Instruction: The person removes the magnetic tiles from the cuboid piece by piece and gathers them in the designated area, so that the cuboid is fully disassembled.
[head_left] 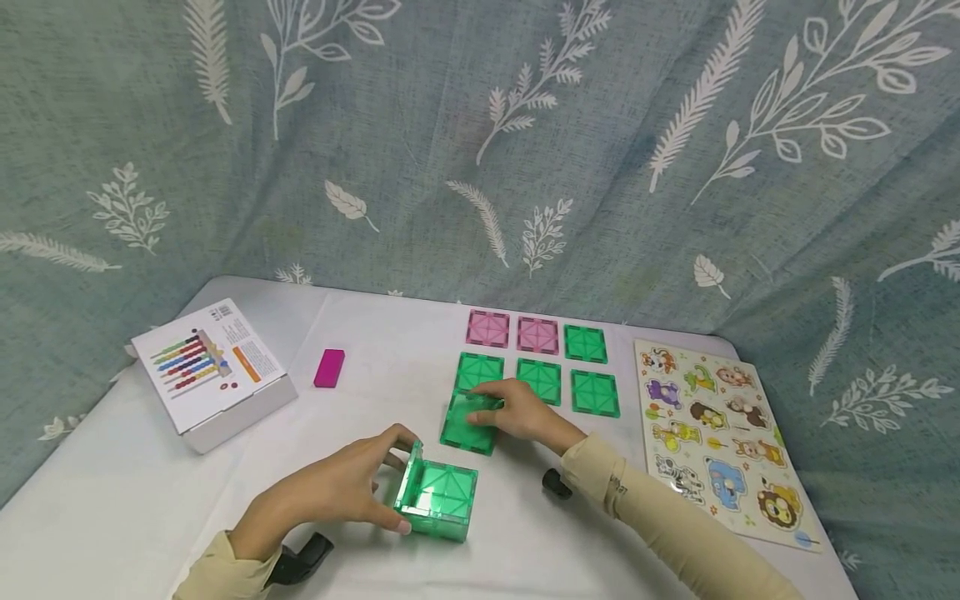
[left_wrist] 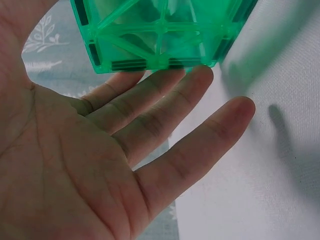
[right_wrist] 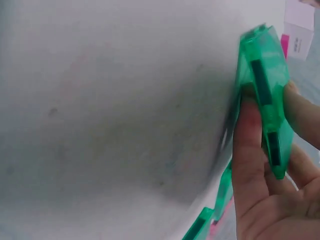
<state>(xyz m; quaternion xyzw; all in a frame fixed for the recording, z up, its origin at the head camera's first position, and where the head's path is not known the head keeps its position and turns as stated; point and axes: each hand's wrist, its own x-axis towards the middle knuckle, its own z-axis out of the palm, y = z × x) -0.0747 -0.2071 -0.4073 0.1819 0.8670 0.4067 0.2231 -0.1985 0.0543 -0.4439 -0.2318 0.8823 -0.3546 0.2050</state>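
On the near part of the table is a box-like build of green magnetic tiles (head_left: pixel 447 490), with one tile standing up along its left side. The left hand (head_left: pixel 341 483) holds this build from the left, its thumb at the near corner and other fingertips at the standing tile's edge. In the left wrist view, the index finger of the left hand (left_wrist: pixel 115 145) extends apart from the green tile (left_wrist: pixel 162 32). Farther back, the right hand (head_left: pixel 517 412) pinches a loose green magnetic tile (head_left: pixel 467 427). The right wrist view shows this tile (right_wrist: pixel 270 100) between thumb and fingers.
Behind the right hand lie more green tiles (head_left: pixel 595 392) and two pink tiles (head_left: pixel 488 327) in rows. An animal puzzle board (head_left: pixel 720 433) is on the right. At left are a white box (head_left: pixel 217 367) with an abacus picture and a magenta block (head_left: pixel 329 368).
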